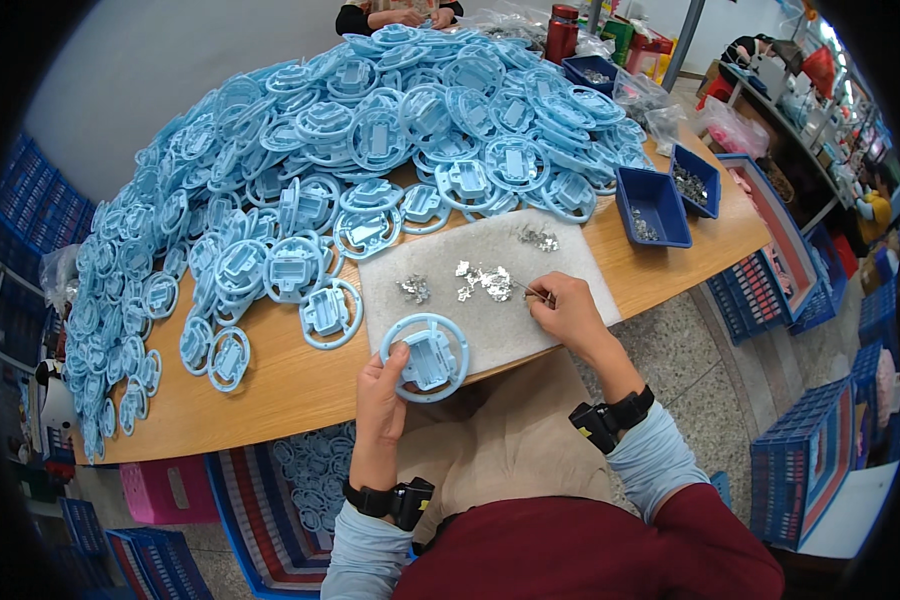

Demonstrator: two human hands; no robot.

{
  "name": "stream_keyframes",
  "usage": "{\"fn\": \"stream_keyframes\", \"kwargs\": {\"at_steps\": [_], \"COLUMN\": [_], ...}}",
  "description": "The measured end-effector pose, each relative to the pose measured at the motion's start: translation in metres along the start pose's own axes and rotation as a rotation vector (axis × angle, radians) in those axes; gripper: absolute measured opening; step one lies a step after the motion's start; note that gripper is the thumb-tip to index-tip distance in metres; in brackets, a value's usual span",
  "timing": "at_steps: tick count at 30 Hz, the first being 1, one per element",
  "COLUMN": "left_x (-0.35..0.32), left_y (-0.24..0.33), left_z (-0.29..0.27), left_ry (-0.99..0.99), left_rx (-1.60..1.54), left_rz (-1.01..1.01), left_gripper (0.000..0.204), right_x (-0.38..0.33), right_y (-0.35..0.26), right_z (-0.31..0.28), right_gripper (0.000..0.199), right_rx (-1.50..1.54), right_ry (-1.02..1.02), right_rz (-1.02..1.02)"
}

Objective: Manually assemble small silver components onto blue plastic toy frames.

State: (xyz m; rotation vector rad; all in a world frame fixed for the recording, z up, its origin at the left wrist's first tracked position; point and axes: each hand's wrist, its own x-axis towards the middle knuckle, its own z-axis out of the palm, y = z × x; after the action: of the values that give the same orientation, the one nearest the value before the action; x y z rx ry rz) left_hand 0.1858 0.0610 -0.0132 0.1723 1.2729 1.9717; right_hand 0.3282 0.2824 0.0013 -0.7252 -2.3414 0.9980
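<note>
My left hand [380,392] grips a light-blue round plastic housing [429,360], a ring with a rectangular compartment in its middle, above the near edge of the pale mat [390,290]. My right hand [568,308] is closed on a thin metal tool [532,291] that looks like tweezers; its tip reaches toward a pile of small shiny metal pieces [483,281]. Two smaller piles lie on the same mat: one of metal pieces [413,289] to the left, another of small metal parts [538,238] at the far right.
A large heap of blue housings [390,120] covers the table's far and left sides. Two dark-blue bins [654,207] of small metal parts stand to the right. Below the table edge sits a lined crate [240,500] with more housings. Another person's hands [410,17] show beyond the heap.
</note>
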Motion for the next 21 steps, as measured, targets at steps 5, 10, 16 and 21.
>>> {"fn": "stream_keyframes", "kwargs": {"at_steps": [5, 10, 16, 21], "left_x": [-0.0018, -0.0014, -0.0001, -0.0001], "left_y": [0.002, 0.0027, 0.0018, 0.0021], "left_z": [0.0025, 0.0023, 0.0, 0.0034], "left_ry": [-0.005, -0.005, -0.018, -0.023], "left_rx": [-0.01, 0.0, 0.022, 0.004], "left_rz": [-0.006, -0.022, -0.026, -0.005], "left_gripper": [0.02, 0.021, 0.022, 0.023], "right_x": [-0.0032, -0.0058, -0.0078, -0.0099], "right_y": [-0.0083, -0.0056, -0.0013, -0.0023], "right_z": [0.0042, 0.0018, 0.0074, 0.0058], "right_gripper": [0.014, 0.014, 0.013, 0.013], "right_rx": [0.043, 0.046, 0.003, 0.022], "right_ry": [-0.065, -0.068, -0.035, -0.012], "right_rz": [0.023, 0.04, -0.008, 0.022]}}
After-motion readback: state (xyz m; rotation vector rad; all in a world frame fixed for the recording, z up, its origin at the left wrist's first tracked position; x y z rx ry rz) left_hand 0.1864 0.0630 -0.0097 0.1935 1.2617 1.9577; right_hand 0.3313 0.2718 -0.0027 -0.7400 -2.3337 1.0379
